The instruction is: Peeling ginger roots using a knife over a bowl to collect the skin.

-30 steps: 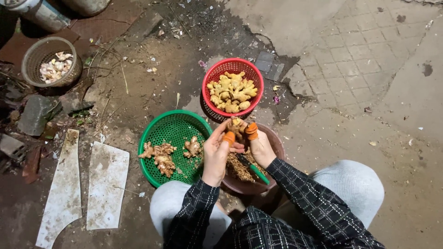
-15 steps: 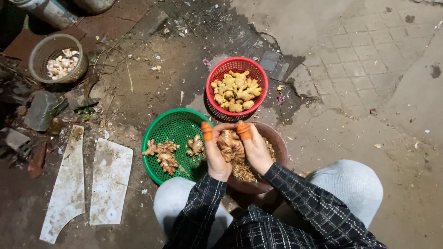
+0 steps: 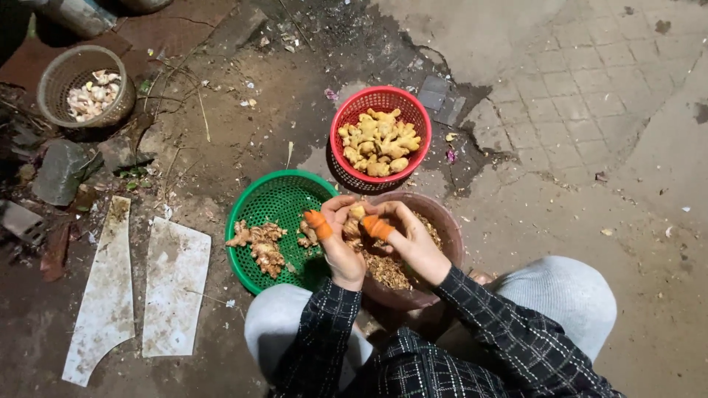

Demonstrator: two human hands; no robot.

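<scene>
Both my hands meet over a brown bowl (image 3: 441, 221) full of peelings. My left hand (image 3: 335, 236), with an orange cover on the thumb, and my right hand (image 3: 398, 234), with an orange cover on a finger, together hold a small piece of ginger (image 3: 356, 214). A green basket (image 3: 273, 195) to the left holds a few unpeeled ginger roots (image 3: 258, 242). A red basket (image 3: 346, 121) just beyond the bowl holds several pale peeled ginger pieces (image 3: 377, 141).
A round wicker basket (image 3: 55, 81) with garlic stands far left on dirt. Two flat white boards (image 3: 140, 287) lie at left. Stones and debris crowd the left edge. Paved ground lies to the right. My knees in light trousers flank the bowl.
My hands have drawn closer together over the bowl, and the ginger piece has turned between them. The green knife seen under my right hand a second ago is out of sight.
</scene>
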